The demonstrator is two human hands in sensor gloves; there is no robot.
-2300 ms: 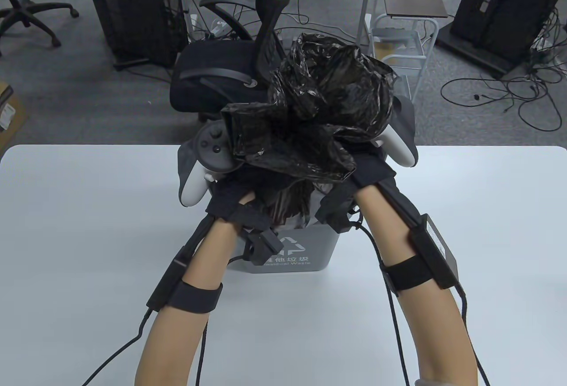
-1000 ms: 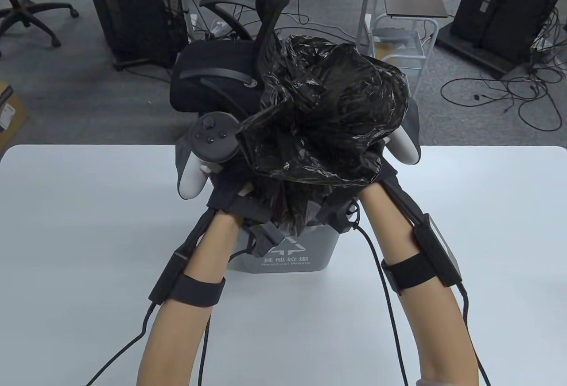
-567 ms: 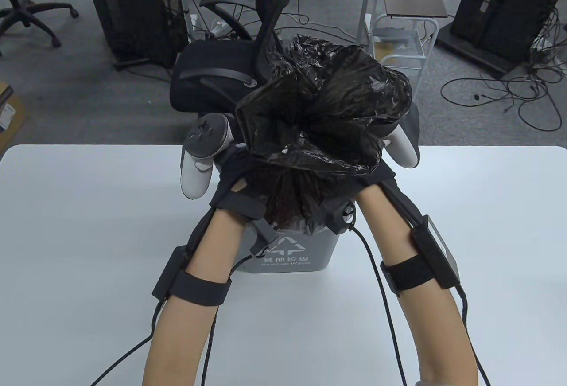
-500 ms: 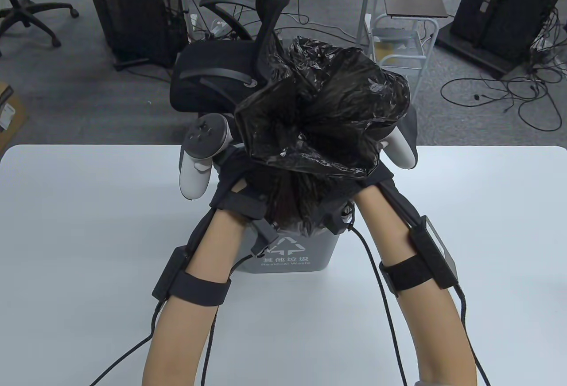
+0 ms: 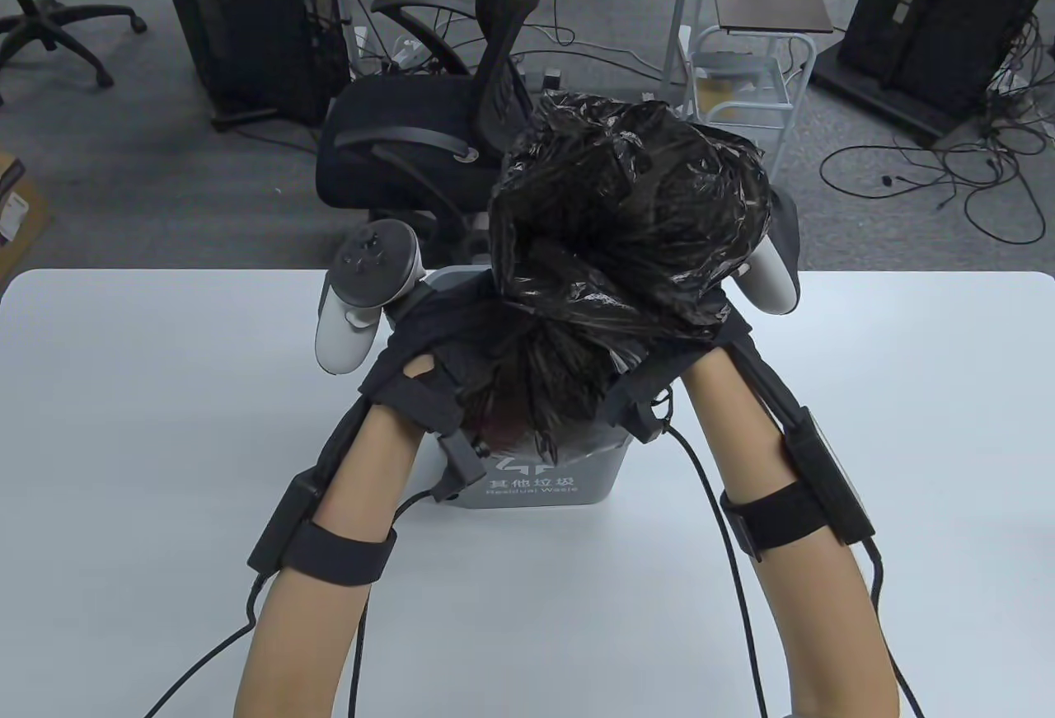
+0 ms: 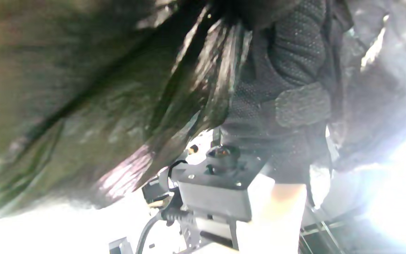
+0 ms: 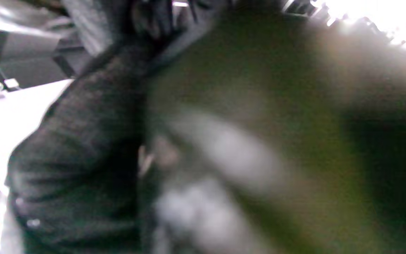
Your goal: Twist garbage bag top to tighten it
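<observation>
White desk surface fills my near view, and both my forearms reach across it from the near edge toward a grey bin standing about midway along, nearer the far edge. My left hand and right hand sit on either side of the black garbage bag, which rises out of the bin. Both hands close in around the gathered neck of the bag just above the rim; the plastic pinches into tight pleats between them and balloons out above in a crumpled, glossy head. In the left wrist view my right hand presses against the streaked, stretched film. My right wrist view is too blurred to show fingers. Beyond the far edge stands a black office chair on the grey floor.
</observation>
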